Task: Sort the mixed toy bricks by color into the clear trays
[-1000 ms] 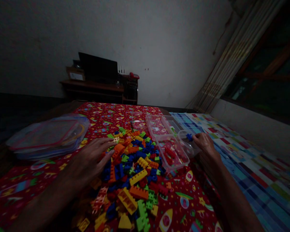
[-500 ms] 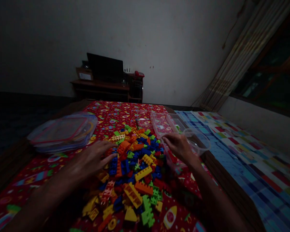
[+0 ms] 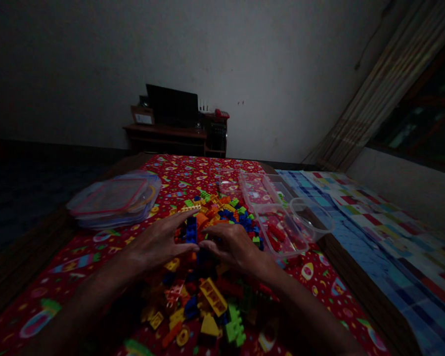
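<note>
One plain, pale wall fills the upper half of the view, above a surface covered by smooth red cloth printed with rockets and stars. Along its right side lie blue plaid and patchwork cloths. Both bare forearms slant up from the lower corners, so that the hands almost meet in the middle. Between and around them spreads a loose pile of studded plastic bricks in blue, yellow, orange, red and green. Just right of the pile sits a clear rectangular box with red pieces inside; a round transparent tub is beside it, and more see-through boxes stand behind. Left of the pile, thin rounded lids are stacked flat, the top one edged in pink. The left hand is arched, thumb and fingers apart in a C shape; a blue brick shows in that gap, though whether it is gripped cannot be told. The right hand bends at the wrist, fingers curled and thumb close beneath them, a narrow pose; any held piece is hidden. Nearer the viewer lie a hollow yellow block and a small yellow ring-shaped piece.
</note>
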`<state>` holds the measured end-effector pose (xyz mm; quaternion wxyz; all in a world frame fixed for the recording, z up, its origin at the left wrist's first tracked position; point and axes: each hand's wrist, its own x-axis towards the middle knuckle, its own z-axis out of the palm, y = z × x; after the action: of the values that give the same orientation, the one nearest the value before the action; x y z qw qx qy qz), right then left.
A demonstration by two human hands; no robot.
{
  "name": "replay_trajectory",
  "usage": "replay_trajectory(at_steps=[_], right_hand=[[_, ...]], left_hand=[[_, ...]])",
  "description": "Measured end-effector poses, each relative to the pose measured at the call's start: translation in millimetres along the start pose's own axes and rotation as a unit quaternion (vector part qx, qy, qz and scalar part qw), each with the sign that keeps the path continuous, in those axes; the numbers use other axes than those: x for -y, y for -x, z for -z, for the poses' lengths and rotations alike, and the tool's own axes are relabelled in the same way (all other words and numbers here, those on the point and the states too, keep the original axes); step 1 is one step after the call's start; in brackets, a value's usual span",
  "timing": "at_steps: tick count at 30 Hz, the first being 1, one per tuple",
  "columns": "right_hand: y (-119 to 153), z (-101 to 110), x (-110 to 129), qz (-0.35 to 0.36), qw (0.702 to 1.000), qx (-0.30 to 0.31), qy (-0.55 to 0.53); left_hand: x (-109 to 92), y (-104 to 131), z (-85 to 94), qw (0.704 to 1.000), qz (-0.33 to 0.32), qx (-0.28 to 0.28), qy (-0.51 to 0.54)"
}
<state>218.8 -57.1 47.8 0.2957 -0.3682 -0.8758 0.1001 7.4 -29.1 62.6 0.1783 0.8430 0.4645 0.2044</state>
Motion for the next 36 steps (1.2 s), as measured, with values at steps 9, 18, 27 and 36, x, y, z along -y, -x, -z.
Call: replay_trajectory(at_steps=[9, 18, 27, 36], right_hand=[[6.9, 8.1, -3.1, 0.047, 0.994, -0.047, 0.089], [37.4, 118.6, -71.9, -0.331, 0.864, -0.225, 0.305], [103.2, 160.6, -137.0, -0.568, 0.711, -0.128, 0.394], [78.9, 156.5, -118.1, -0.526, 0.759, -0.131, 0.361]], left_hand=[[-3.1, -3.8, -17.0, 0.977, 0.029, 0.022, 0.208], [49.6, -14.6, -8.0, 0.991, -0.008, -0.12, -0.053], [73.4, -17.0, -33.7, 0.99, -0.027, -0.053, -0.125], [71.0, -17.4, -26.1, 0.995, -0.01, -0.071, -0.07]])
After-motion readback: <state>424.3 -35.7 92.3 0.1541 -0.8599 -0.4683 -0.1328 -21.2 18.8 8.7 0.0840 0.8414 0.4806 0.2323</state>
